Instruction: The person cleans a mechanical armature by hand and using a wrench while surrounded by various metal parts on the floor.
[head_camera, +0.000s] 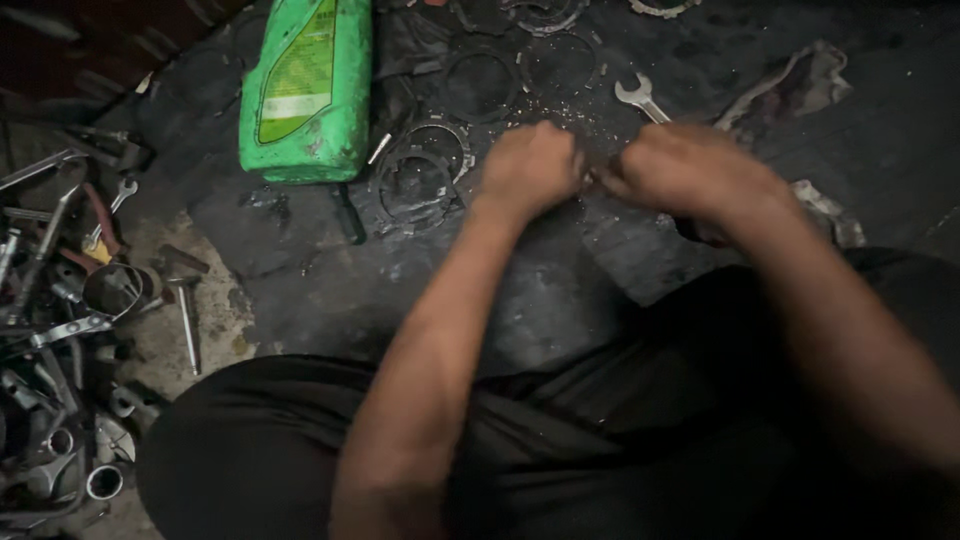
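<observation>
My left hand (532, 166) and my right hand (678, 168) are curled close together over a dark greasy mat (560, 280), fingertips nearly meeting. Something small sits between them, hidden by the fingers and blurred. Dark toothed metal rings (418, 180) lie just left of my left hand. A silver open-end spanner (640, 97) lies just beyond my right hand. My forearms reach forward over my dark trousers.
A green plastic oil jug (308, 85) lies on its side at the far left of the mat. More rings (520, 60) lie at the back. A heap of tools, sockets and bolts (60, 330) fills the left edge. A dirty rag (795, 85) lies at the right.
</observation>
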